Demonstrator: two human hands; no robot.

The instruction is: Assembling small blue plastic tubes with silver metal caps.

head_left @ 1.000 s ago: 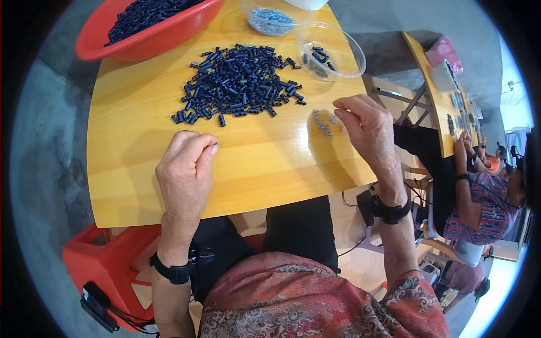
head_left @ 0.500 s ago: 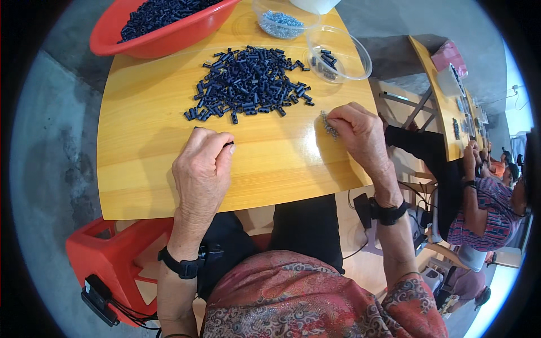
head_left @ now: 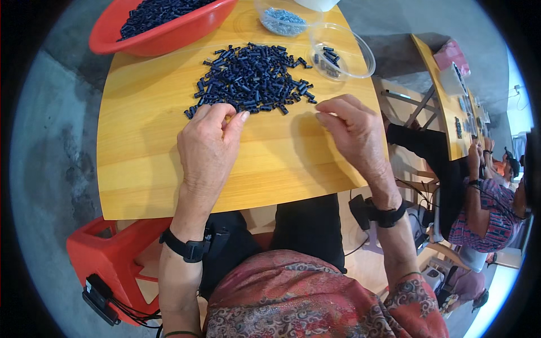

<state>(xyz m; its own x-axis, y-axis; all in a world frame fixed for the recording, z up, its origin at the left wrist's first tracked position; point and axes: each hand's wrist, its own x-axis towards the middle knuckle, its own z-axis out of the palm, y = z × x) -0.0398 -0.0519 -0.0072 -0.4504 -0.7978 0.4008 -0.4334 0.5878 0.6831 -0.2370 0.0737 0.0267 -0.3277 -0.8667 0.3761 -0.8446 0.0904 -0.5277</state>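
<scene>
A heap of small black plastic tube-shaped pieces (head_left: 253, 79) lies on the yellow wooden table (head_left: 270, 169). My left hand (head_left: 208, 141) is at the heap's near left edge, fingers curled and thumb tip by the pieces; whatever is between the fingertips is hidden. To the right of the heap, my right hand (head_left: 355, 127) hovers over the table with thumb and forefinger pinched together. I cannot make out anything in that pinch. Beyond it stands a clear round tub (head_left: 366, 62) with a few black pieces inside.
A red basin (head_left: 169, 42) full of black pieces stands at the far left. Next to it is a clear tub of small silvery parts (head_left: 282, 22). A red stool (head_left: 107, 253) is at the lower left. On the right, another person (head_left: 484, 214) sits by a second table (head_left: 445, 107).
My left hand has moved forward to the heap; the black piece seen in its fingers before no longer shows. My right hand has shifted slightly left, and the small silvery parts beside it are now hidden.
</scene>
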